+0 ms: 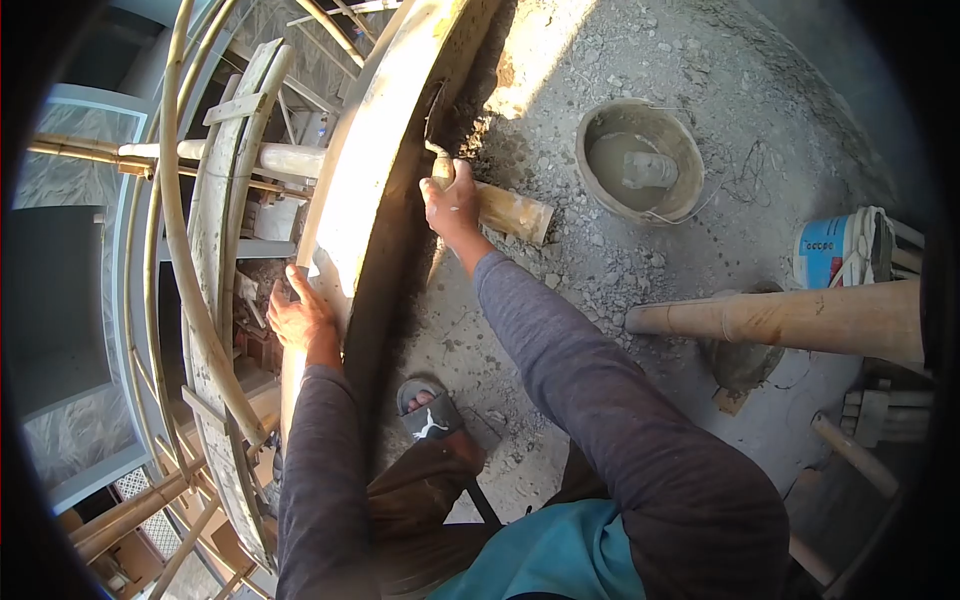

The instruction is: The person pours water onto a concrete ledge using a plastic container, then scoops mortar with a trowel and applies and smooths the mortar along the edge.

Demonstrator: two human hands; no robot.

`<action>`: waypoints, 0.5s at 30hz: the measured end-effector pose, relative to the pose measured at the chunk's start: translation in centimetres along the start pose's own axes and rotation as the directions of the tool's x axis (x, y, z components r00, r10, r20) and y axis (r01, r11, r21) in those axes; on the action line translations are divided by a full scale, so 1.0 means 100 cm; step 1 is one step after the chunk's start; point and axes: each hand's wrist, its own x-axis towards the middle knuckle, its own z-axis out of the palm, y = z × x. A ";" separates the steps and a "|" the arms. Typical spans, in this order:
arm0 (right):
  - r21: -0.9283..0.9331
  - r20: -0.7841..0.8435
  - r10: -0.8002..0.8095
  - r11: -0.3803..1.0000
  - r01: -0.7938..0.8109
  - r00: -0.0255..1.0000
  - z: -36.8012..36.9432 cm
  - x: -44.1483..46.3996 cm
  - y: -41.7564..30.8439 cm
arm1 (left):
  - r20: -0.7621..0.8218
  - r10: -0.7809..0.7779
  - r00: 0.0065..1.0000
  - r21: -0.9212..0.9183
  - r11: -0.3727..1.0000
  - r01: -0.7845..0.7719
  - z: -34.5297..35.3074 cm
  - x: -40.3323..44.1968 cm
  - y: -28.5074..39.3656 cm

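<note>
My right hand [453,205] is wrapped round the handle of a trowel [436,147], whose blade lies against the inner side of a low curved wall [375,150]. Just right of that hand, a short piece of bamboo [515,213] lies on the rubble. My left hand [300,315] rests at the wall's outer edge, lower down, with its fingers apart and nothing in it. A round bucket [598,185] with grey, wet contents stands to the right, and a clear plastic container [648,170] sits in it.
Bamboo scaffolding [180,230] stands beyond the wall at left. A thick bamboo pole [780,318] crosses at right, near a blue and white bucket [825,250]. Loose rubble [610,275] covers part of the floor. My sandalled foot [428,410] is beside the wall.
</note>
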 end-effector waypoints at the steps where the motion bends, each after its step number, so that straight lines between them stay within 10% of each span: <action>1: 0.018 -0.005 -0.021 1.000 0.021 1.000 -0.001 0.001 -0.002 | 0.003 -0.004 1.000 0.001 1.000 0.004 0.000 0.000 0.000; 15: 0.136 -0.078 -0.082 0.986 0.092 0.994 0.001 -0.088 -0.017 | 0.011 -0.003 1.000 -0.009 1.000 0.003 -0.002 -0.001 0.002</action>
